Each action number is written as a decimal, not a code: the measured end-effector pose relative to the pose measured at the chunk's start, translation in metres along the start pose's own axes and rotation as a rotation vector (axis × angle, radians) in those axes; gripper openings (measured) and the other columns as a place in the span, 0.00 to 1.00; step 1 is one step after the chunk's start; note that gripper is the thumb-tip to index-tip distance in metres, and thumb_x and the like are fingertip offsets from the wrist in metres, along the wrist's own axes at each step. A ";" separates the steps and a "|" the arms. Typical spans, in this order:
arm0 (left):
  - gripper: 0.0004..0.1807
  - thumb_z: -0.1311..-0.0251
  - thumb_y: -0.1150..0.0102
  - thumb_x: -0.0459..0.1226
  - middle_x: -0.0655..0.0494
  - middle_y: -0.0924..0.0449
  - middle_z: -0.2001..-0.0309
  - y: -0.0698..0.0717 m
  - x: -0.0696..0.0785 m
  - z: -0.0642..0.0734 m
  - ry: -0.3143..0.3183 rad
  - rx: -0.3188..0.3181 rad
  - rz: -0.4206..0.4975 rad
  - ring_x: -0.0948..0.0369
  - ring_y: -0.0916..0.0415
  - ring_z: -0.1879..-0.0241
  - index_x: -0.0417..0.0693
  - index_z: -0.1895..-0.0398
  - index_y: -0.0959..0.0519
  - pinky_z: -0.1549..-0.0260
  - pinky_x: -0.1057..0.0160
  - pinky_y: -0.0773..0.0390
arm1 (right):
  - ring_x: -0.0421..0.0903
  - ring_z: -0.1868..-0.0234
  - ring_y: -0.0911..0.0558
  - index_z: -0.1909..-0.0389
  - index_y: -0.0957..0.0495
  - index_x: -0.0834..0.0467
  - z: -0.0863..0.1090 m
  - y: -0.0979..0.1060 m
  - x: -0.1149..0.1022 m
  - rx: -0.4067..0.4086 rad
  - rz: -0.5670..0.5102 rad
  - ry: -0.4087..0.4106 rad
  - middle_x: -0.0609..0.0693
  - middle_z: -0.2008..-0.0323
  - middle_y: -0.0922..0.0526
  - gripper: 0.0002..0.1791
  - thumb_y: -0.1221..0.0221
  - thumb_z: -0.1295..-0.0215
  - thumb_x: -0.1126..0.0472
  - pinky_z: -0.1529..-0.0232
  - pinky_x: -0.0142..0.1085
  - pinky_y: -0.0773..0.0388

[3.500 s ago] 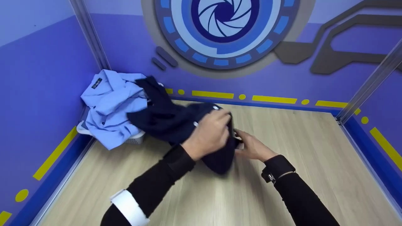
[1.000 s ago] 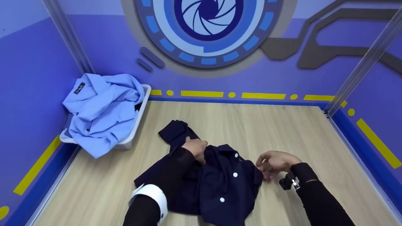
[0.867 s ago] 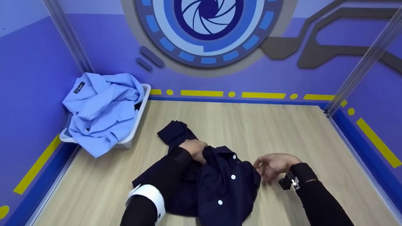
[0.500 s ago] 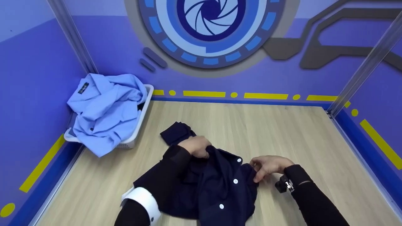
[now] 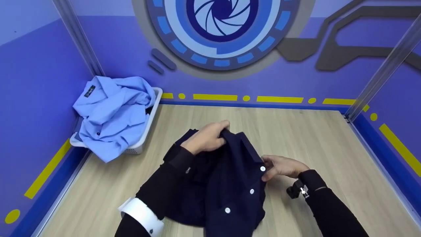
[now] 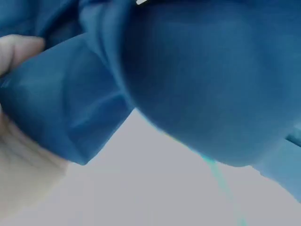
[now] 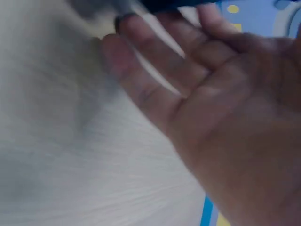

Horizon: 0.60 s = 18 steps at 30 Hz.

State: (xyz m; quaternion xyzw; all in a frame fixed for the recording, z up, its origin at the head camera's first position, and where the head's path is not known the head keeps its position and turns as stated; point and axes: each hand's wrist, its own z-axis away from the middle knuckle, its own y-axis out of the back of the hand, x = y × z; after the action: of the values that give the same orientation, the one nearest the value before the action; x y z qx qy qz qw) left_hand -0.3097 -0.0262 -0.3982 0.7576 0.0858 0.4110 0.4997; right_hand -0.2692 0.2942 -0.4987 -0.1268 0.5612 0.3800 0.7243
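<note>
A navy shirt with white buttons lies bunched on the table at the lower middle of the head view. My left hand grips its collar area and holds that part raised. At the shirt's right edge, my right hand pinches the cloth near a button between thumb and fingers. The left wrist view shows my left hand with folds of the shirt, bluer there, hanging beside it. In the right wrist view the fingers of my right hand reach up to dark cloth, blurred at the top edge.
A white plastic basket stands in the back left corner. Heaped in it, a light blue shirt hangs over the front rim. Purple-blue walls enclose the wooden table at the back and both sides.
The navy shirt has come away from the basket, toward the table's front. Over the last half second my left hand has lifted its collar up and away, and my right hand has taken the edge.
</note>
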 end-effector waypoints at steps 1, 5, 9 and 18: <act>0.07 0.35 0.43 0.29 0.59 0.41 0.72 0.002 0.002 0.001 0.006 0.026 0.010 0.56 0.33 0.68 0.45 0.61 0.30 0.63 0.60 0.34 | 0.46 0.55 0.16 0.49 0.25 0.62 -0.001 0.000 -0.002 0.022 0.000 0.010 0.51 0.55 0.14 0.25 0.29 0.49 0.69 0.53 0.35 0.20; 0.07 0.36 0.43 0.32 0.60 0.39 0.73 0.007 0.016 0.009 0.057 0.055 -0.017 0.56 0.31 0.70 0.47 0.59 0.30 0.66 0.59 0.31 | 0.43 0.67 0.20 0.64 0.23 0.61 -0.005 0.002 -0.009 0.192 0.186 0.082 0.48 0.69 0.16 0.14 0.30 0.51 0.71 0.65 0.33 0.25; 0.07 0.35 0.43 0.35 0.59 0.31 0.70 0.003 0.038 0.017 0.076 -0.020 0.010 0.57 0.27 0.69 0.48 0.58 0.31 0.67 0.59 0.27 | 0.43 0.70 0.24 0.73 0.21 0.59 -0.010 0.002 -0.018 0.505 0.536 0.159 0.48 0.72 0.21 0.10 0.29 0.52 0.72 0.69 0.36 0.29; 0.21 0.27 0.41 0.42 0.53 0.21 0.48 -0.049 0.076 0.029 -0.134 -0.420 0.313 0.67 0.24 0.48 0.46 0.38 0.32 0.49 0.72 0.26 | 0.43 0.70 0.23 0.71 0.25 0.60 -0.015 -0.006 -0.043 0.778 0.470 0.365 0.49 0.71 0.23 0.06 0.39 0.38 0.71 0.64 0.35 0.28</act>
State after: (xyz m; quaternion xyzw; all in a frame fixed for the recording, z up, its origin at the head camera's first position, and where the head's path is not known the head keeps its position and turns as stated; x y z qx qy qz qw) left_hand -0.2263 0.0190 -0.4027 0.6668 -0.1529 0.4411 0.5809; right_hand -0.2789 0.2635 -0.4661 0.2189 0.7929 0.2667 0.5023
